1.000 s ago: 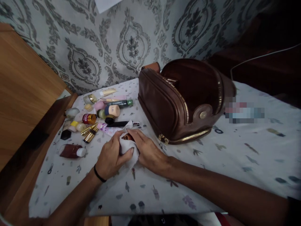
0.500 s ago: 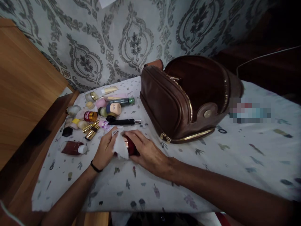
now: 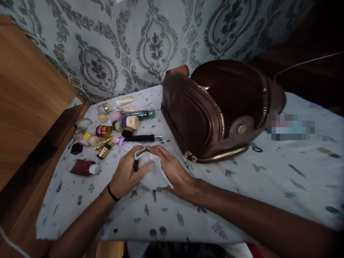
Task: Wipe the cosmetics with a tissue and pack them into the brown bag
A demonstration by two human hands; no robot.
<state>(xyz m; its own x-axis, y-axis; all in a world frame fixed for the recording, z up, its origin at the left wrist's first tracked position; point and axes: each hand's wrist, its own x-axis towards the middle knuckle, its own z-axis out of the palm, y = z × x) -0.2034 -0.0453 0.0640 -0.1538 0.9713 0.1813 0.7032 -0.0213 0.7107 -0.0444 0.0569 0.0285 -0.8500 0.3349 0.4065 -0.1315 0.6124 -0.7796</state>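
A white wipe point(image 3: 153, 176) is draped between my two hands over the front of a dark red container, which it now almost wholly covers. My left hand point(image 3: 125, 176) presses the wipe with its thumb, its fingers curled round the far side. From the right, my right hand point(image 3: 176, 175) wraps round the covered container, fingertips at the wipe's upper edge. Just beyond my hands lie a black pen-like tube point(image 3: 142, 138) and a purple-and-white tube point(image 3: 122, 142).
A brown leather bag point(image 3: 188, 111), unzipped, stands at the back right. Several cosmetics lie at the left, among them gold lipstick tubes point(image 3: 106, 147), an amber jar point(image 3: 103, 131) and a red-brown bottle with a white cap point(image 3: 83, 167). A wooden panel point(image 3: 32, 89) borders the left side.
My left hand has spread the wipe over the dark red container, and its thumb has come onto the front. The container's red side and shiny band are now hidden. The view has shifted slightly.
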